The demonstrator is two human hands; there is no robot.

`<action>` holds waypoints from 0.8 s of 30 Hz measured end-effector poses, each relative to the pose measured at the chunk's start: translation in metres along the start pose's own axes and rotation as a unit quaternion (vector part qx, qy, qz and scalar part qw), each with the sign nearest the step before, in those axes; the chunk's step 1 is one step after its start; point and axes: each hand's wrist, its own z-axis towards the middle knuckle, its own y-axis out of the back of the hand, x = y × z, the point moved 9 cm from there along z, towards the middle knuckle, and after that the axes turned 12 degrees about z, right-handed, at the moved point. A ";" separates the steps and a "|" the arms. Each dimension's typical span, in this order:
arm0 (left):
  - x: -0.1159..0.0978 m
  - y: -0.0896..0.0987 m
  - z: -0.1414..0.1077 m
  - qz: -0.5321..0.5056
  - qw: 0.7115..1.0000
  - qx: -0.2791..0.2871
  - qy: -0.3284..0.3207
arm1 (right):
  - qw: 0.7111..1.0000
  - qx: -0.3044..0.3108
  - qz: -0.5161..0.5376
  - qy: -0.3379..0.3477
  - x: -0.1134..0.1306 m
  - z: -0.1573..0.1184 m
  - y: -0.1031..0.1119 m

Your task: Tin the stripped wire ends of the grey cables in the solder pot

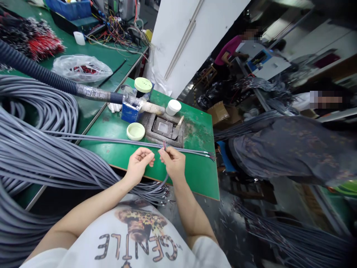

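Pinching a gray cable (166,180) near its end, the right hand (173,162) sits above the green table (202,176), forearm stretched forward. Colored wires (164,144) poke past its fingertips; the cable trails below the palm. Just beside, the left hand (141,162) curls, thumb toward fingertips; whether it grips anything, I cannot tell.

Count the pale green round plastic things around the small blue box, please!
2. A pale green shallow round plastic dish lies in front of the small blue box, and a pale green round plastic disc with dark marks sits behind it. More could be hidden.
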 end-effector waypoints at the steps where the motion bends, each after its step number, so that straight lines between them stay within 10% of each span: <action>1: -0.001 0.005 0.001 0.019 1.000 -0.002 -0.005 | 1.000 0.014 -0.004 -0.004 0.001 0.009 -0.002; 11: -0.003 0.029 0.002 0.398 0.904 0.052 -0.148 | 0.962 0.188 -0.195 0.038 0.004 0.104 -0.073; 24: -0.007 0.024 0.001 0.425 0.885 0.063 -0.179 | 0.867 0.221 -0.446 0.031 -0.026 0.122 -0.112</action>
